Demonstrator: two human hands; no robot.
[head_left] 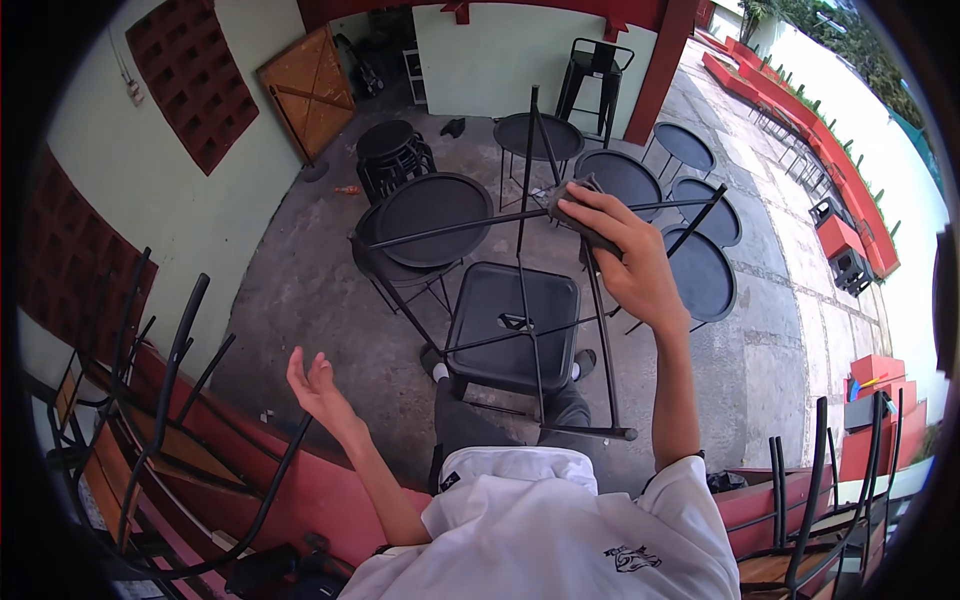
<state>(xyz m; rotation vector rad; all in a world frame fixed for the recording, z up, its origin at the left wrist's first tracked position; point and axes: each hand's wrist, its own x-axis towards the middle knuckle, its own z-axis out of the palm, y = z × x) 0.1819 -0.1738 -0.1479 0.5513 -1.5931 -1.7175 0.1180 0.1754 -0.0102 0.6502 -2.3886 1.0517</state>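
My right hand is closed round a dark grey cloth, pressing it on a bar near the top of a black metal stand frame. The frame has thin crossed legs and rises over a black square stool in front of my legs; whether it rests on the stool I cannot tell. My left hand is raised at the left with its fingers apart, holding nothing and away from the frame.
Round black tray tables stand ahead, more of them at the right. Beyond are stacked black stools and a tall black chair. Upturned chairs crowd the near left, others the near right. A wooden door stands ajar.
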